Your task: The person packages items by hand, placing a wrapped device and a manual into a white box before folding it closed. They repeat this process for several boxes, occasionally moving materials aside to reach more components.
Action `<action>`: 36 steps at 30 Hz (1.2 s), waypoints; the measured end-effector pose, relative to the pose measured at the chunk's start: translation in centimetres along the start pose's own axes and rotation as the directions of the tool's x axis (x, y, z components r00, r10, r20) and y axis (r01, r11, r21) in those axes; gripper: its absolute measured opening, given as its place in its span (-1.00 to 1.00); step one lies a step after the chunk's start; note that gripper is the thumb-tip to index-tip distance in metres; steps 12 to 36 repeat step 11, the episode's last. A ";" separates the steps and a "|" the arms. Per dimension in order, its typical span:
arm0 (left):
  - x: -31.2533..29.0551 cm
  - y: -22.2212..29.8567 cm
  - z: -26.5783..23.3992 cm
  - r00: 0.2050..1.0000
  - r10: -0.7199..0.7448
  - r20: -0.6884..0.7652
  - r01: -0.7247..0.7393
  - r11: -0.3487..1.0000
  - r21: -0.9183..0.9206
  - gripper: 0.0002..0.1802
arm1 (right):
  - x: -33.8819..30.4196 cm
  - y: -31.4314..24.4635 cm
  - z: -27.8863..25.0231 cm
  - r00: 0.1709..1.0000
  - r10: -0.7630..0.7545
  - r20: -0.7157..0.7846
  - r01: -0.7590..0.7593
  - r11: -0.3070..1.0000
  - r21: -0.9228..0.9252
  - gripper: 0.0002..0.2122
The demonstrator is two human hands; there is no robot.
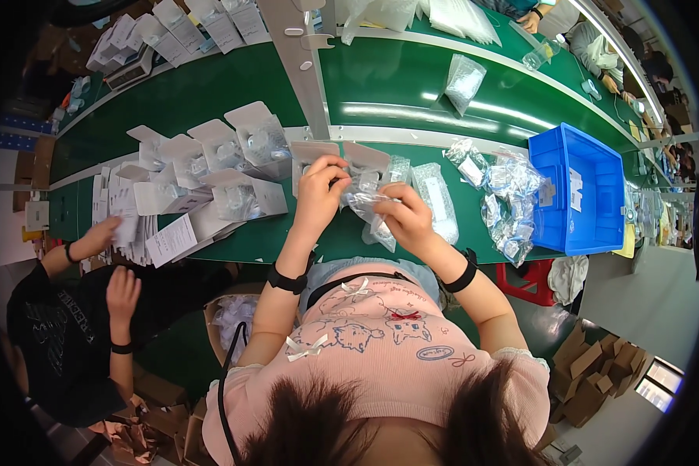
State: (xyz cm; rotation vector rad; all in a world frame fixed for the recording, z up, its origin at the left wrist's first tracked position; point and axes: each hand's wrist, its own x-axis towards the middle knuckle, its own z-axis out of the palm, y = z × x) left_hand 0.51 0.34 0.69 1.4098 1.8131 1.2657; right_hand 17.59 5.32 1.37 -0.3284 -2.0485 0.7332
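Observation:
My right hand [408, 220] pinches a clear plastic bag [367, 203] in front of me, at the near side of the green table [326, 247]. My left hand [320, 199] is closed, its fingers curled next to the bag; what they hold is hidden. Just beyond both hands stand two open white boxes, one with its flap [366, 158] raised. Right of the bag lies a bubble-wrap pouch [436, 200].
Several open white boxes [248, 194] with bubble-wrapped contents stand left. Wrapped parts [512, 198] are piled beside a blue bin [598, 194] at right. A co-worker's hand [101, 237] touches flat white cartons [124, 206]. A metal post [307, 78] rises behind.

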 end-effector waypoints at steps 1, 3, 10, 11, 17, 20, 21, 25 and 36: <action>0.0 -0.1 0.1 1.000 0.001 0.002 -0.001 1.000 0.000 -0.94 | -0.5 0.4 0.3 0.997 0.037 0.070 -0.034 0.998 -0.049 -0.78; 0.0 -0.6 0.2 0.999 0.042 -0.013 -0.042 0.999 -0.018 -0.94 | -0.7 0.7 0.9 0.972 0.117 0.203 -0.088 0.985 -0.149 -0.80; -0.1 -0.5 0.3 1.000 0.018 -0.008 -0.019 0.998 -0.052 -0.95 | 0.0 -0.6 1.7 0.903 0.226 0.365 0.013 0.835 -0.550 -0.77; -0.2 -0.4 0.3 1.000 0.001 -0.003 -0.001 0.998 -0.055 -0.95 | -0.6 -0.2 2.1 0.874 0.251 0.416 0.049 0.807 -0.589 -0.73; -0.2 -0.4 0.3 1.000 0.001 -0.003 -0.001 0.998 -0.055 -0.95 | -0.6 -0.2 2.1 0.874 0.251 0.416 0.049 0.807 -0.589 -0.73; -0.2 -0.4 0.3 1.000 0.001 -0.003 -0.001 0.998 -0.055 -0.95 | -0.6 -0.2 2.1 0.874 0.251 0.416 0.049 0.807 -0.589 -0.73; -0.2 -0.4 0.3 1.000 0.001 -0.003 -0.001 0.998 -0.055 -0.95 | -0.6 -0.2 2.1 0.874 0.251 0.416 0.049 0.807 -0.589 -0.73; -0.2 -0.4 0.3 1.000 0.001 -0.003 -0.001 0.998 -0.055 -0.95 | -0.6 -0.2 2.1 0.874 0.251 0.416 0.049 0.807 -0.589 -0.73; -0.2 -0.4 0.3 1.000 0.001 -0.003 -0.001 0.998 -0.055 -0.95 | -0.6 -0.2 2.1 0.874 0.251 0.416 0.049 0.807 -0.589 -0.73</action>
